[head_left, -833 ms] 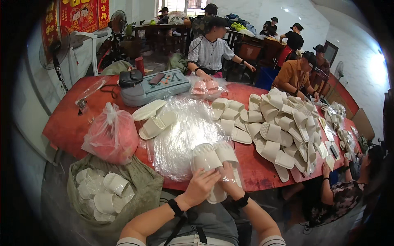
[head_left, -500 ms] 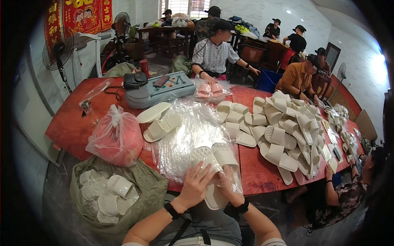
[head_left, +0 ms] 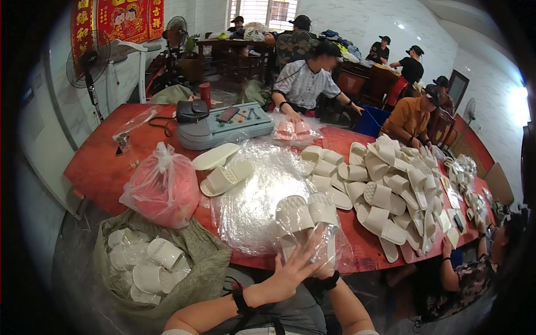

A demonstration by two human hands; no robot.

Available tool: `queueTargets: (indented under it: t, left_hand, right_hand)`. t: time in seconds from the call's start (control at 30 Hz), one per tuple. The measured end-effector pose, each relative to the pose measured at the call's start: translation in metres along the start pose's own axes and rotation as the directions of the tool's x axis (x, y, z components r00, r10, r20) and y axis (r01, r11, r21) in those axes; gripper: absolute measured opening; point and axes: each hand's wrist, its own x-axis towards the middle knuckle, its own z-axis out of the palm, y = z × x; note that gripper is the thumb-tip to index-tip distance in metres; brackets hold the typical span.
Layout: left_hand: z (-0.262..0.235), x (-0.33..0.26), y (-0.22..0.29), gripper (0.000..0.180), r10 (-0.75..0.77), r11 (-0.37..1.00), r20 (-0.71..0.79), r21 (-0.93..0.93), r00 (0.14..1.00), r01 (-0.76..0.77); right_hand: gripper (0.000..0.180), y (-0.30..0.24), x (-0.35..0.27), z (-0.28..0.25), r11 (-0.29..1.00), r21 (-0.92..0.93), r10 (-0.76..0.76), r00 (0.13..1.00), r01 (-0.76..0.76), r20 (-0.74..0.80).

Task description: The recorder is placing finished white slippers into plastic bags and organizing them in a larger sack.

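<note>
A pair of cream slippers (head_left: 296, 216) in a clear plastic bag (head_left: 343, 248) lies at the table's near edge, toes pointing away from me. My left hand (head_left: 292, 274) reaches across the heel end with its fingers stretched out over the plastic. Partly covered by it, my right hand (head_left: 324, 264) grips the slippers at the heels; some of its fingers are hidden. Beyond them is a stack of flat clear bags (head_left: 245, 209). Two loose cream slippers (head_left: 228, 177) lie at that stack's far left edge.
A large heap of cream slippers (head_left: 385, 195) covers the table's right side. To the left are a knotted bag with pink contents (head_left: 162, 190) and a grey case (head_left: 223, 127). An open sack (head_left: 206, 251) of bagged slippers stands below. Co-workers sit around the table.
The slippers have shifted right and are now further inside the clear bag. My left hand has moved from the left slipper down to the heel end, across my right hand.
</note>
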Motion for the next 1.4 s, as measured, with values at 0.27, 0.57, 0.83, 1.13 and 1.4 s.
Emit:
queueTargets:
  t: [0.27,0.57,0.83,1.13,1.4]
  left_hand:
    - [-0.095,0.039,-0.121,0.067,-0.303,0.945,-0.011,0.123,0.953,0.302]
    - [-0.139,0.033,-0.303,0.052,-0.423,0.665,-0.493,0.401,0.760,0.630]
    - [-0.151,0.044,-0.319,0.023,-0.304,0.733,-0.562,0.377,0.769,0.566]
    - [-0.157,0.057,-0.289,0.029,-0.229,0.792,-0.471,0.420,0.852,0.444]
    - [-0.099,0.064,-0.224,0.028,-0.259,0.863,-0.446,0.292,0.857,0.413]
  right_hand:
    - [0.019,0.029,0.013,0.017,0.993,-0.061,0.114,0.977,-0.104,0.181]
    - [0.013,0.034,0.035,0.048,0.984,-0.181,0.028,0.992,-0.006,0.122]
    - [0.015,0.049,0.085,0.119,0.968,-0.189,-0.136,0.978,0.165,0.156]
    - [0.013,0.027,0.113,0.128,0.982,-0.040,-0.174,0.967,0.185,0.188]
    - [0.032,0.035,0.094,0.118,0.561,0.559,0.300,0.779,-0.610,0.550]
